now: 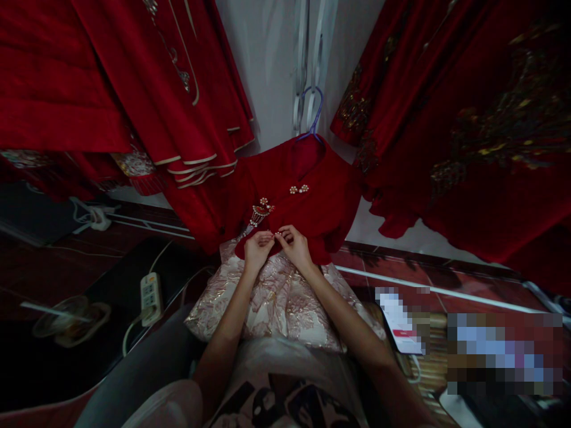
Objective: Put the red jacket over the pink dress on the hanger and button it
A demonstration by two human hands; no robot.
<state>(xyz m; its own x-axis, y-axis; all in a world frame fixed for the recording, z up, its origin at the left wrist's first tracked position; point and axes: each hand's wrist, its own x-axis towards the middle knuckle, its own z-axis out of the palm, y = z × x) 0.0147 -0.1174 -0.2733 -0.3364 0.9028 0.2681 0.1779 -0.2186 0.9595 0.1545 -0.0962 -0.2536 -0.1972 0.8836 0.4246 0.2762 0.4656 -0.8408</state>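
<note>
A short red jacket [319, 220] hangs on a purple hanger [317, 113] in front of me. My left hand [259, 248] and my right hand [294, 245] meet at its lower front edge, fingertips pinched close together on a small beaded fastener that the fingers mostly cover. Higher on the jacket front sits a pair of pearl flower fasteners [298, 189]. Left of these is a beaded brooch-like ornament [261, 211] with hanging strands. Below the jacket, a pale pink and gold brocade skirt [267, 303] spreads over my lap, beneath my forearms.
Red garments with pale trim [169, 107] hang at the left, and embroidered red garments [446, 131] at the right. A power strip [150, 298] and a plastic bowl [71, 321] lie on a dark surface at left. A phone [399, 324] rests at right.
</note>
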